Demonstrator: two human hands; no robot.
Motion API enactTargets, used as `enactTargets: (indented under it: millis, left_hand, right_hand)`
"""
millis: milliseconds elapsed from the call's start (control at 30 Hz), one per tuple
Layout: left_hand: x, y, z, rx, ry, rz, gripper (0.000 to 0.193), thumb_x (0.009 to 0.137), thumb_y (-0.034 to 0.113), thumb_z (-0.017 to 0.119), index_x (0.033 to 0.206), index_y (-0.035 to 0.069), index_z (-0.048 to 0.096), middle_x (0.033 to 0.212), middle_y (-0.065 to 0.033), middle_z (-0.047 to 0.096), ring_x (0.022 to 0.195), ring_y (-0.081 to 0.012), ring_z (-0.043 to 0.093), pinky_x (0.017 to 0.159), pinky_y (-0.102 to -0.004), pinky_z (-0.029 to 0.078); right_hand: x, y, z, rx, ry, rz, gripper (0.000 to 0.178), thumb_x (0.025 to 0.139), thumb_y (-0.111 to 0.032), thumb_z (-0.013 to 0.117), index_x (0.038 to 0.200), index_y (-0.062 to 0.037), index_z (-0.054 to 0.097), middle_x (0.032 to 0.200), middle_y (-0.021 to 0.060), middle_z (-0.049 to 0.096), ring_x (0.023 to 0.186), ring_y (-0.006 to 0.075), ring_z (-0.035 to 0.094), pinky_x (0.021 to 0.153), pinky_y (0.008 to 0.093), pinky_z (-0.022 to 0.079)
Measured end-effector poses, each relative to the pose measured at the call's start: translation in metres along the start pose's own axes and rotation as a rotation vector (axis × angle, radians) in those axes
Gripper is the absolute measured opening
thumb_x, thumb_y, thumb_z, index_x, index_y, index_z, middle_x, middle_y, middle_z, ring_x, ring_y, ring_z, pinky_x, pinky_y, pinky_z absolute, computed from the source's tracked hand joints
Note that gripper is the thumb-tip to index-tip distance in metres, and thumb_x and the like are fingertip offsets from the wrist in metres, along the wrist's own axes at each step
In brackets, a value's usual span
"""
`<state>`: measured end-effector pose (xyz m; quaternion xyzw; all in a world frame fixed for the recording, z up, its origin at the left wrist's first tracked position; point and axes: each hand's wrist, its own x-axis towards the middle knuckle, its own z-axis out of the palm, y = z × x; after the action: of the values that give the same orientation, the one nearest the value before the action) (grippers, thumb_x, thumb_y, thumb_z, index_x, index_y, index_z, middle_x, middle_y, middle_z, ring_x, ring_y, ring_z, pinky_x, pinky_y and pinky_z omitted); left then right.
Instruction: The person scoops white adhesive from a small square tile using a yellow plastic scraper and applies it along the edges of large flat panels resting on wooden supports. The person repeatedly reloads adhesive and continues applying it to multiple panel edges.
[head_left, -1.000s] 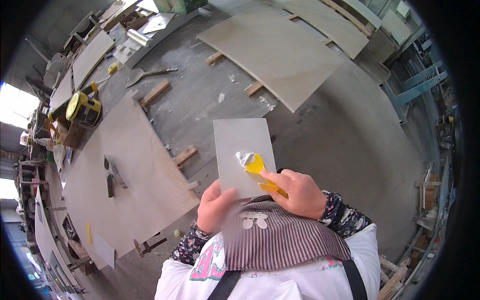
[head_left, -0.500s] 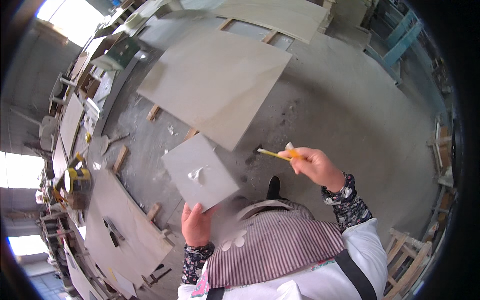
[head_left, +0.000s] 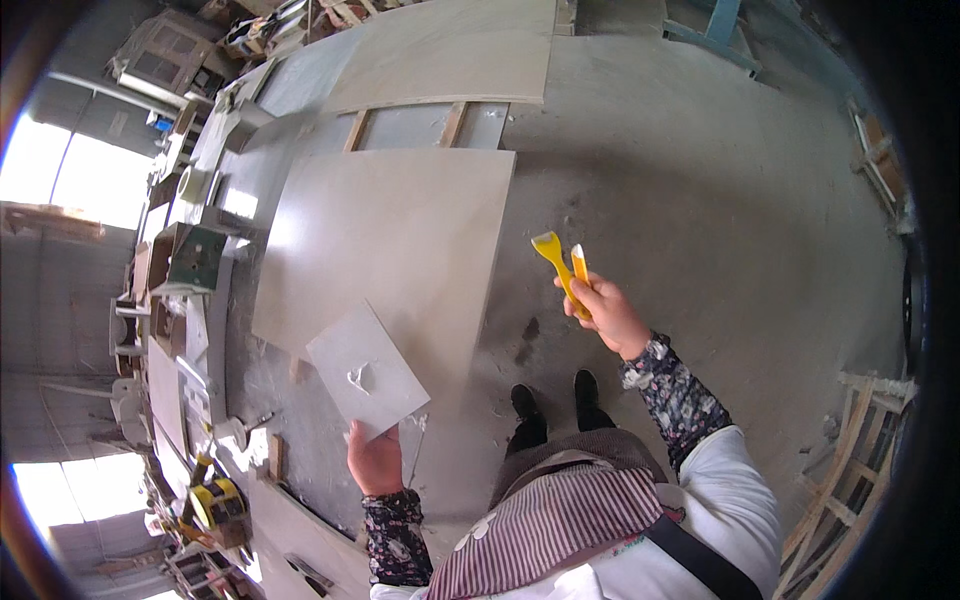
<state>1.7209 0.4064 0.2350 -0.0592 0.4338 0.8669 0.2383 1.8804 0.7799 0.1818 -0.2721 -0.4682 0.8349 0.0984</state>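
My left hand (head_left: 376,462) is closed on the near edge of a flat grey square board (head_left: 385,350). On top of it lies a small dab of white paste (head_left: 359,378). My right hand (head_left: 612,318) is closed around a yellow scraper (head_left: 548,248), whose flared blade points up and left. In the same grip is a slim orange-yellow tool (head_left: 580,262) with a pale tip; its exact kind I cannot make out. Both tools are held in the air, apart from the board. Beyond my hands, a large beige panel (head_left: 400,220) lies low over the floor.
Wooden battens (head_left: 453,124) show between that panel and another large panel (head_left: 450,50) farther off. At left are a cluttered bench, a green box (head_left: 195,258) and a yellow-black tub (head_left: 217,502). A wooden rack (head_left: 850,470) stands at right, a blue metal stand (head_left: 720,25) far right.
My view has turned and both my feet now show. The board in my left hand nears the large panel's front edge. My right hand has tilted the tools upward, showing the scraper's blade.
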Motion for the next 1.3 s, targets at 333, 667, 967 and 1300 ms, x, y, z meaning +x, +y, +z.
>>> enactTargets:
  millis: [333, 667, 967, 1300]
  left_hand:
    - [0.069, -0.002, 0.018, 0.059, -0.009, -0.13, 0.05, 0.098, 0.019, 0.051, 0.142, 0.0, 0.038, 0.143, -0.0157, 0.046, 0.13, -0.0323, 0.046, 0.108, -0.0512, 0.04]
    - [0.07, 0.003, 0.015, 0.026, 0.106, -0.199, 0.046, 0.098, 0.019, 0.051, 0.139, 0.001, 0.04, 0.138, -0.0159, 0.051, 0.124, -0.0351, 0.052, 0.102, -0.0567, 0.047]
    - [0.074, 0.0, 0.029, 0.073, 0.182, -0.196, 0.046, 0.098, 0.02, 0.051, 0.139, 0.002, 0.041, 0.138, -0.0156, 0.05, 0.125, -0.0346, 0.051, 0.101, -0.0557, 0.046]
    - [0.076, 0.0, 0.026, 0.032, 0.126, -0.209, 0.04, 0.098, 0.021, 0.05, 0.133, 0.002, 0.046, 0.131, -0.0147, 0.056, 0.117, -0.0331, 0.057, 0.097, -0.0523, 0.051]
  right_hand:
    - [0.115, -0.016, 0.007, 0.189, 0.055, -0.069, 0.031, 0.101, -0.034, 0.052, 0.112, -0.0057, 0.061, 0.077, -0.0023, 0.057, 0.063, 0.0014, 0.044, 0.048, 0.0169, 0.028]
    - [0.137, -0.023, 0.006, 0.205, 0.075, -0.042, 0.032, 0.1, -0.036, 0.053, 0.111, -0.0076, 0.063, 0.078, -0.0033, 0.059, 0.068, 0.0022, 0.048, 0.054, 0.0178, 0.031]
    - [0.11, -0.006, 0.016, 0.189, 0.074, 0.033, 0.032, 0.101, -0.035, 0.053, 0.108, -0.0047, 0.06, 0.075, -0.0021, 0.056, 0.06, 0.0019, 0.044, 0.047, 0.0172, 0.028]
    - [0.034, 0.031, 0.029, -0.088, 0.002, 0.107, 0.028, 0.1, -0.03, 0.054, 0.098, -0.0033, 0.063, 0.073, -0.0003, 0.062, 0.057, 0.005, 0.051, 0.052, 0.0204, 0.039]
